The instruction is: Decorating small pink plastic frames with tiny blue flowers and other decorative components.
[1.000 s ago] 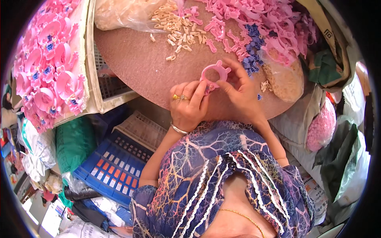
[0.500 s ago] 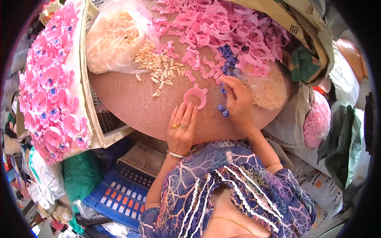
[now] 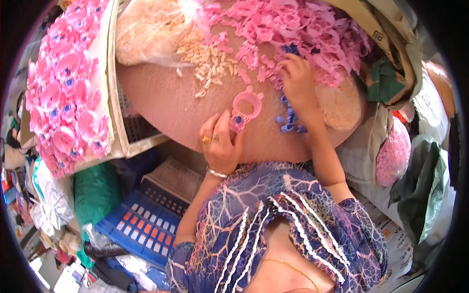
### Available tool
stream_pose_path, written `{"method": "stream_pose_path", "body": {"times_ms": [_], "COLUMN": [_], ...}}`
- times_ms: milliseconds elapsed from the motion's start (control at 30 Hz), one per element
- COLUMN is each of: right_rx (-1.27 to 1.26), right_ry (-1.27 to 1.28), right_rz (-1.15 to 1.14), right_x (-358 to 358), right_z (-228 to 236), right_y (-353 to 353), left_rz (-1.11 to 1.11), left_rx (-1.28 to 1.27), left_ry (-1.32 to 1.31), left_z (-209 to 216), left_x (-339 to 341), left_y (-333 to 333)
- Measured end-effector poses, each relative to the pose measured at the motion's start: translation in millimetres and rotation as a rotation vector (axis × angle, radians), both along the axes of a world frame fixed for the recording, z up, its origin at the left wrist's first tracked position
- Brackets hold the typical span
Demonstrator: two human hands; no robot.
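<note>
My left hand (image 3: 219,141) rests at the near part of the round table, its thumb and fingers closed on the lower end of a pink ring-shaped plastic piece (image 3: 258,105) with two small knobs on top. A small blue part (image 3: 238,119) sits on that piece just below the ring. My right hand (image 3: 300,85) reaches over the table with bent fingers apart, close to some small pink pieces (image 3: 266,73) and dark blue parts (image 3: 291,49). Nothing shows in its fingers. More loose blue parts (image 3: 287,117) lie beside the right forearm.
Pink ring pieces (image 3: 283,22) are heaped at the back of the brown table (image 3: 171,110). Cream-coloured clips (image 3: 210,68) spill near a clear bag (image 3: 151,36). On the left, a crate (image 3: 119,97) stands beside finished-looking pink pieces with blue parts (image 3: 68,88). Sacks surround the table.
My right hand has moved from the loose blue parts farther away toward the pieces at the back. My left hand has gone from lying flat to gripping the pink piece, where a blue part now shows.
</note>
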State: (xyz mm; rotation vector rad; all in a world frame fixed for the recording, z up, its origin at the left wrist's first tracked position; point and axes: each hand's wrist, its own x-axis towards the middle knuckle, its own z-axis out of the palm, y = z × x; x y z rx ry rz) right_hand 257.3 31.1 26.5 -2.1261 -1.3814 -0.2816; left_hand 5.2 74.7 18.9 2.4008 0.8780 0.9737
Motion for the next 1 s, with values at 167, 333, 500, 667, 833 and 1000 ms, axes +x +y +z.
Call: {"method": "stream_pose_path", "body": {"times_ms": [167, 333, 500, 667, 833, 1000], "right_rx": [0.176, 0.241, 0.105, 0.181, 0.274, 0.249], "right_ry": [0.786, 1.632, 1.517, 1.402, 1.435, 1.391], "right_rz": [0.011, 0.170, 0.139, 0.075, 0.077, 0.053], "right_x": [-28.1, -45.7, -62.8, -64.6, -59.7, -60.5], "right_z": [29.5, 19.2, 16.6, 20.4, 23.1, 24.0], "right_y": [-9.4, -27.9, -34.1, -35.2, -33.8, -39.0], "left_rz": [0.023, 0.007, -0.014, -0.311, -0.220, 0.022], "left_rx": [0.003, 0.027, 0.051, 0.111, -0.103, -1.290], "left_ry": [-0.092, -0.084, -0.073, 0.149, -0.012, -0.569], "left_z": [-3.6, -4.4, -2.9, 2.7, 1.8, 16.6], "left_x": [1.3, 1.7, -0.6, 1.5, -2.4, -46.5], "left_y": [0.8, 1.6, 0.3, 4.0, 3.5, -0.6]}}
